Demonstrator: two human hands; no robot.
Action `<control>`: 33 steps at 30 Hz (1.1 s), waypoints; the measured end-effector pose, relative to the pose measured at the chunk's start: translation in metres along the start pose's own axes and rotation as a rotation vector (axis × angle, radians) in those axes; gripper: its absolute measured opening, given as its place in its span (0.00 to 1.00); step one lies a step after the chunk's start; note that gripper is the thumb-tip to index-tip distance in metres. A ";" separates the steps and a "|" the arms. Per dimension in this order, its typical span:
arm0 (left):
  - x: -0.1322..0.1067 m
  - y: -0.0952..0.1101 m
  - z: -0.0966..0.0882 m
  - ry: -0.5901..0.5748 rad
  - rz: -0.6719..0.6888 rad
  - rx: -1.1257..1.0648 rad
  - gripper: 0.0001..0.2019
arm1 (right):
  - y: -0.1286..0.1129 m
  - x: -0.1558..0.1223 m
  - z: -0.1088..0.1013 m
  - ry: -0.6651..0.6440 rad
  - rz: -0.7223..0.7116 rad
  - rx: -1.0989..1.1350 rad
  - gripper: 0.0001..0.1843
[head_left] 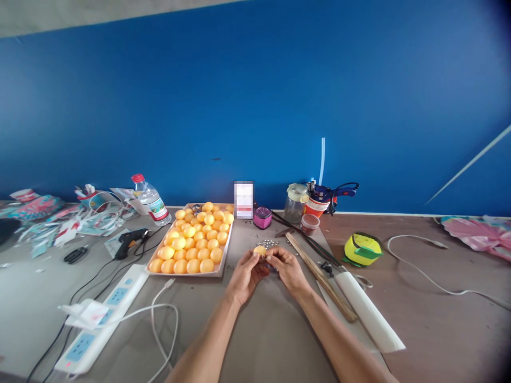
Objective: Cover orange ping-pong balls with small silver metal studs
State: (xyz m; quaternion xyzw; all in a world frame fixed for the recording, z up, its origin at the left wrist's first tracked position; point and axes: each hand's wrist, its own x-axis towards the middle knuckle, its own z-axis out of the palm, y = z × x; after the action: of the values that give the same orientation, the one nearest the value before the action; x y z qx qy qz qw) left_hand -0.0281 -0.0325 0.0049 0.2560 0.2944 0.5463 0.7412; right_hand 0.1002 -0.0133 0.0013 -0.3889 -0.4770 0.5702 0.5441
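My left hand [247, 274] is closed, its thumb and fingers pinching an orange ping-pong ball [260, 249], of which only the top shows. Close beside it, the fingers of my right hand [288, 268] are pressed together at the ball's right side. Whatever may be between those fingertips is too small to make out. Just behind both hands, a scatter of small shiny metal pieces [270, 243] lies on the table. To the left stands a shallow tray [221, 272] filled with several rows of orange ping-pong balls [193, 265].
Left are a power strip [82, 346], glue gun [130, 242], scissors [75, 255] and water bottle [151, 202]. Behind are a purple box [262, 218], glass jar [296, 205] and cup of tools [317, 206]. Right lie wooden sticks [321, 279], a white roll [371, 314] and tape measure [362, 249].
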 end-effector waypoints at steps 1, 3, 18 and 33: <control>0.000 0.000 0.000 0.006 0.000 0.002 0.13 | -0.001 0.000 0.000 0.003 0.011 -0.001 0.16; -0.001 0.000 0.001 0.014 -0.002 0.009 0.13 | -0.003 -0.001 0.001 -0.001 0.018 -0.013 0.17; -0.001 -0.001 0.002 0.027 0.007 0.061 0.15 | -0.007 -0.001 -0.006 -0.099 0.041 -0.150 0.13; -0.001 -0.004 -0.001 0.031 0.062 0.180 0.16 | -0.002 0.002 -0.009 -0.125 0.092 -0.126 0.10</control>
State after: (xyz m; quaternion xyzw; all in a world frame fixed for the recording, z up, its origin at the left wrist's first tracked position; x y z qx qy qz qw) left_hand -0.0262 -0.0345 0.0017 0.3221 0.3456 0.5440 0.6935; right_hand 0.1088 -0.0107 0.0010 -0.4074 -0.5268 0.5867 0.4608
